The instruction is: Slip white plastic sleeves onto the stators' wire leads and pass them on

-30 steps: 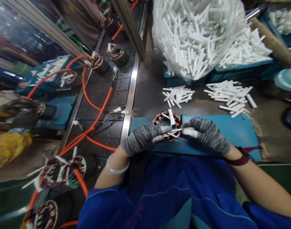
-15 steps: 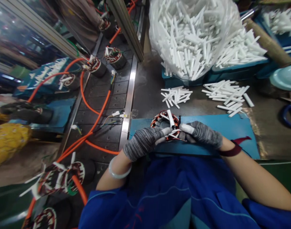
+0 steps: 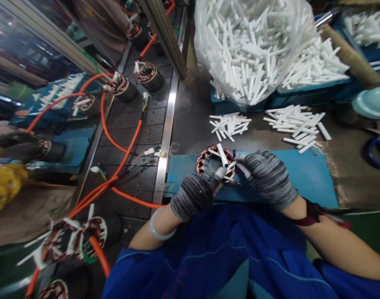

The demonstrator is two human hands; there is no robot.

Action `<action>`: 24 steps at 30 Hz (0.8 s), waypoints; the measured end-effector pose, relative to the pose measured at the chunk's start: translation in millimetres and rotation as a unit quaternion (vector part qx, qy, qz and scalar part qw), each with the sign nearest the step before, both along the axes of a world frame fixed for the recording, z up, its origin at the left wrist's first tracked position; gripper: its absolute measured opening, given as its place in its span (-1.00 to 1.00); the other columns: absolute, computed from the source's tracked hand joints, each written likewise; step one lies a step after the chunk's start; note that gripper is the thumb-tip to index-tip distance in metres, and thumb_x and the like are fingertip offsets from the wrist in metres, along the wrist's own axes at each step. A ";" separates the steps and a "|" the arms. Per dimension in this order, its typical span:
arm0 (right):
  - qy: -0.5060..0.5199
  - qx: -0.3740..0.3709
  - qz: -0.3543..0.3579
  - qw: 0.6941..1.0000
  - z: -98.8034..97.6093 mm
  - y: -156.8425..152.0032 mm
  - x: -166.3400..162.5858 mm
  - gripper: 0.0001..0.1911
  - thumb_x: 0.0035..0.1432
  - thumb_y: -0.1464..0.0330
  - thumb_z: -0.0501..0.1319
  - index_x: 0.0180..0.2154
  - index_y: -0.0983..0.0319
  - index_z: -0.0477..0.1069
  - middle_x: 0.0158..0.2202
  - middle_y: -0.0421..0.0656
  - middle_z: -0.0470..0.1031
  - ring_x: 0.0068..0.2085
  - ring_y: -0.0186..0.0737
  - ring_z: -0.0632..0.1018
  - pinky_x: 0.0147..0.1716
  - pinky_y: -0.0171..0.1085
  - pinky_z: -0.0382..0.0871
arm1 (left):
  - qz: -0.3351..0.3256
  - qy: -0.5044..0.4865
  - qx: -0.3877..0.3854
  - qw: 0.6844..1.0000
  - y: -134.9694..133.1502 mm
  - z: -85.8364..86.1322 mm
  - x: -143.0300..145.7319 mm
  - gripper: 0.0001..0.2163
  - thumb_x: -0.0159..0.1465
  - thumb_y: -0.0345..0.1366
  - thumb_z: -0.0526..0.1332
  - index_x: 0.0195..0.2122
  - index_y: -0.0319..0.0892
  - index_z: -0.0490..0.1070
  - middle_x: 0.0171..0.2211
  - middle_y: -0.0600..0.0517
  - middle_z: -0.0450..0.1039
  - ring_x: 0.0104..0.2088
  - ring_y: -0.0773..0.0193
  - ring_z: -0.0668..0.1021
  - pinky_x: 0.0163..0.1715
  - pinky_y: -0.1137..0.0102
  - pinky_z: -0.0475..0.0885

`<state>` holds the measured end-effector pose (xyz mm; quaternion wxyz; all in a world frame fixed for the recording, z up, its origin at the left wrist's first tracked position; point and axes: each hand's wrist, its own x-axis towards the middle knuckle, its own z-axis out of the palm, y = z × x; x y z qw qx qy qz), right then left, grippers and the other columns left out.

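On the blue mat (image 3: 295, 176) stands a motor stator (image 3: 203, 161) with copper and red windings and white lacing. A wide white sleeve (image 3: 221, 153) slants up from its near right side. My left hand (image 3: 198, 193), in a grey striped glove with pale fingertips, is closed at the stator's near edge. It pinches the lower end of a thinner white tube (image 3: 230, 167). From the right, my right hand (image 3: 269, 176) is closed in a pinch at that tube's upper end. Fingers partly hide the wires there.
Two piles of white tubes (image 3: 230, 125) (image 3: 298, 124) lie beyond the mat. Behind them, a plastic bag of tubes (image 3: 249, 54) sits over blue bins. At left, a conveyor (image 3: 152, 116) carries stators and an orange cable (image 3: 135, 137). Blue-handled scissors (image 3: 376, 151) lie at right. A co-worker's yellow sleeve (image 3: 5, 182) shows far left.
My right hand has risen and rolled over, showing more of its back, with its fingertips higher at the tube. My left hand has shifted slightly right and toward me. The stator stays in place.
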<state>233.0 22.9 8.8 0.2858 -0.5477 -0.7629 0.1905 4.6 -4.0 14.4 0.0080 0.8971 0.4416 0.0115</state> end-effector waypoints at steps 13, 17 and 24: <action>-0.094 -0.071 0.071 0.991 -47.8 71.5 10.6 -0.65 0.34 0.27 0.20 0.03 0.25 0.62 0.11 0.10 0.59 0.10 0.14 0.55 0.16 0.09 0.40 | -0.006 -0.020 -0.035 0.999 0.6 2.0 5.2 -0.61 0.53 -0.24 0.04 0.34 0.08 0.35 -0.14 -0.03 0.60 -0.27 0.25 0.63 -0.42 0.46 0.44; -0.083 -0.066 0.008 0.994 -60.0 63.2 26.3 -0.66 0.33 0.15 0.23 -0.08 0.21 0.64 -0.12 0.07 0.63 -0.01 0.12 0.56 0.08 0.08 0.41 | -0.015 -0.039 -0.014 0.999 0.5 1.7 2.6 -0.61 0.53 -0.24 0.04 0.34 0.05 0.35 -0.14 -0.03 0.60 -0.25 0.25 0.63 -0.40 0.45 0.46; 0.125 -0.111 -0.098 0.981 -40.5 -9.8 75.9 -0.52 0.20 -0.02 0.32 0.02 0.14 0.57 -0.12 -0.07 0.66 -0.13 0.01 0.63 -0.13 -0.05 0.53 | -0.019 -0.077 -0.011 0.997 1.8 1.7 4.9 -0.62 0.55 -0.23 -0.01 0.30 -0.03 0.40 -0.19 -0.01 0.60 -0.27 0.24 0.64 -0.40 0.44 0.48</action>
